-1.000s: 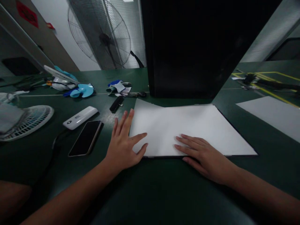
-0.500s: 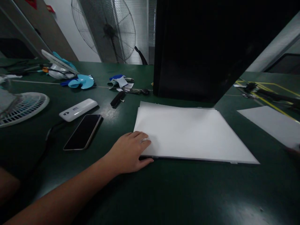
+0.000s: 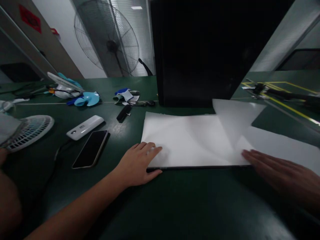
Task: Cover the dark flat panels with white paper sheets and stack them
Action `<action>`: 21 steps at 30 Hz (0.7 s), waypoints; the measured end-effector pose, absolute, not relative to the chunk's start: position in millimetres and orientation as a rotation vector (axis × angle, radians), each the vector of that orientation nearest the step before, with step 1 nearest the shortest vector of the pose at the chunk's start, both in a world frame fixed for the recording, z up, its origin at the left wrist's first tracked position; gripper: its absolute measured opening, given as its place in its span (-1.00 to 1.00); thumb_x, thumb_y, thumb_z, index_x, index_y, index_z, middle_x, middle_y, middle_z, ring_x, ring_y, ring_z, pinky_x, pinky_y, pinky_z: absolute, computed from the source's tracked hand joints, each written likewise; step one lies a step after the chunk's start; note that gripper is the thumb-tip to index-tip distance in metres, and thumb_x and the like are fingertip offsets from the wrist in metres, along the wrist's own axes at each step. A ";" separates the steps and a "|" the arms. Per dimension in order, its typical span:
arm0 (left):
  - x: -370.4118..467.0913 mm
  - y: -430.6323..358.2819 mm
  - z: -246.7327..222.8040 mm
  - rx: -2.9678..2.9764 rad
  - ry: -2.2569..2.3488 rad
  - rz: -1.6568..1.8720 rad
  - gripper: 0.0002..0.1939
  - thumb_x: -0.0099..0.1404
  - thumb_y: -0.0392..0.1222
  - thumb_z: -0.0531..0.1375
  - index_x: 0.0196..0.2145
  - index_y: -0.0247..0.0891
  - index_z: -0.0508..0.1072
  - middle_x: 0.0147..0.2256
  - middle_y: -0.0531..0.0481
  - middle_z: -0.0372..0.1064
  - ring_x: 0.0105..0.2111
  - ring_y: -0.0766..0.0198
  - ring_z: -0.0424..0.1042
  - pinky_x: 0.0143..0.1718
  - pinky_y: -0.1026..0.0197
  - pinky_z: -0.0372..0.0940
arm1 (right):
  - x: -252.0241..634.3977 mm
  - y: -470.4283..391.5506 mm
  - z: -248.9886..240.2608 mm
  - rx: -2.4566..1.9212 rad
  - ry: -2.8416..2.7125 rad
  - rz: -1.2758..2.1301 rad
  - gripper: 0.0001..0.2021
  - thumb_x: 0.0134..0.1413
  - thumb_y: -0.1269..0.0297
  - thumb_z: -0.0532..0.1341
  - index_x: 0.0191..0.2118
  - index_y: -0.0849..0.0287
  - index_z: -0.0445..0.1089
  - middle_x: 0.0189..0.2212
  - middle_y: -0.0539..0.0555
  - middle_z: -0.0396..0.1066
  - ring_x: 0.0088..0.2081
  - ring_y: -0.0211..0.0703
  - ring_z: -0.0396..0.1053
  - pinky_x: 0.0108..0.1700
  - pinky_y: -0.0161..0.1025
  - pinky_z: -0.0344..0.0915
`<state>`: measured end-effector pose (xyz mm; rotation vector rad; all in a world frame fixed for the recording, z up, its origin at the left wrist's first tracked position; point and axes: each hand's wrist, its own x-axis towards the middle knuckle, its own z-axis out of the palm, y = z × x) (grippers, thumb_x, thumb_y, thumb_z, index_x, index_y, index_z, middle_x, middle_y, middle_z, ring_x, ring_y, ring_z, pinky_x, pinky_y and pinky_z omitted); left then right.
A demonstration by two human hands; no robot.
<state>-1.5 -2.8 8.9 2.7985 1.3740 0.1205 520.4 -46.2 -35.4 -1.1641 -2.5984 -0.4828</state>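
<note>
White paper stack point(image 3: 190, 141) lies flat on the tabletop point(image 3: 175, 206), dead ahead of me, long axis running left-right, near edge parallel to my chest. Loose top sheet point(image 3: 240, 123) is lifted and curled at the stack's right end, its far corner up off the pile; another white sheet point(image 3: 282, 146) spreads out to the right, overlapping that end.

My left hand point(image 3: 138, 163) sits on the near-left corner, fingers flat on top, thumb tucked under the near edge, so pinching the corner. My right hand point(image 3: 280, 171) is at the near-right corner, fingers extended and spread, tips at the edge of the loose sheet; blurred, can't tell if it's touching or gripping anything. Right hand is the nearer one to the lifted sheet.

Further out: black panel point(image 3: 212, 50) stands just behind the stack. Left of the stack: smartphone point(image 3: 91, 148), white power bank point(image 3: 85, 126), small fan grille point(image 3: 27, 131), blue fan blade point(image 3: 87, 98). Pedestal fan point(image 3: 110, 43) at far left.
</note>
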 end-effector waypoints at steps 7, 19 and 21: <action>-1.1 -12.1 4.9 2.747 1.474 0.351 0.34 0.14 0.41 0.34 0.50 -0.26 -0.35 0.48 -0.49 -0.37 0.25 -0.40 0.29 0.03 -0.30 0.45 | 387.2 -14.3 -27.6 -0.907 -2.791 -0.532 -0.46 0.41 0.26 0.00 0.44 0.00 0.08 0.35 0.02 0.15 0.27 0.00 0.28 0.11 0.07 0.48; 5.2 -12.7 5.2 2.584 1.575 -0.009 -0.05 0.12 0.42 0.34 0.32 -0.16 0.33 0.44 -0.35 -0.04 0.40 -0.50 -0.04 0.30 -0.53 0.06 | 363.9 8.4 -20.5 -0.770 -2.815 -0.295 -0.38 0.36 0.02 0.14 0.45 -0.06 0.06 0.39 -0.02 0.07 0.33 -0.04 0.19 0.19 0.04 0.38; 5.3 -10.8 6.1 2.556 1.574 -0.036 -0.05 0.15 0.43 0.32 0.32 -0.18 0.32 0.43 -0.36 -0.02 0.41 -0.48 -0.03 0.31 -0.48 0.08 | 366.7 11.1 -26.8 -0.768 -2.741 -0.400 -0.34 0.33 -0.03 0.16 0.45 0.03 0.08 0.39 0.04 0.09 0.33 0.01 0.19 0.21 0.07 0.34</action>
